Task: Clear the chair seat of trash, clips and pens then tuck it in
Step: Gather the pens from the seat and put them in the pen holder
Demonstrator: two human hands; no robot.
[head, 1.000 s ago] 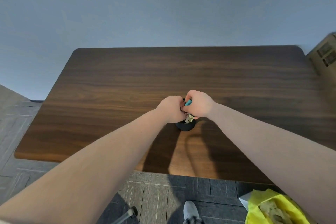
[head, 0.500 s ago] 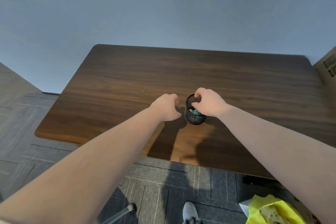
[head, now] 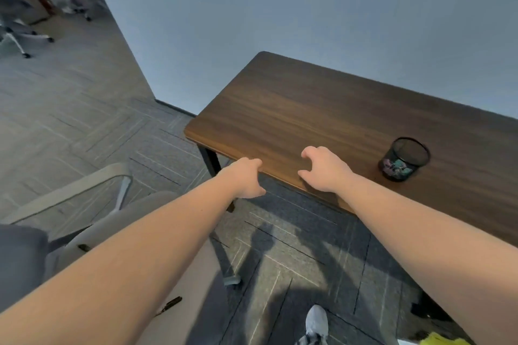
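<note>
A grey office chair (head: 117, 221) stands at the lower left, its seat mostly hidden under my left forearm. Two dark pens lie on the seat, one (head: 171, 305) near its front edge and one (head: 84, 247) further back. My left hand (head: 246, 178) hovers at the brown desk's (head: 322, 109) near edge with fingers loosely curled, holding nothing. My right hand (head: 322, 169) hangs over the desk with fingers spread and nothing in it. A black mesh cup (head: 403, 159) on the desk to the right holds colourful clips.
A black desk leg (head: 211, 161) drops below the desk's left corner. Grey carpet tiles cover the floor. My white shoe (head: 316, 323) is at the bottom, a yellow bag (head: 443, 340) at the bottom right. Other office chairs (head: 16, 31) stand far left.
My view has swung left, bringing the chair into sight. Both hands have left the mesh cup, which now stands to their right with the clips inside.
</note>
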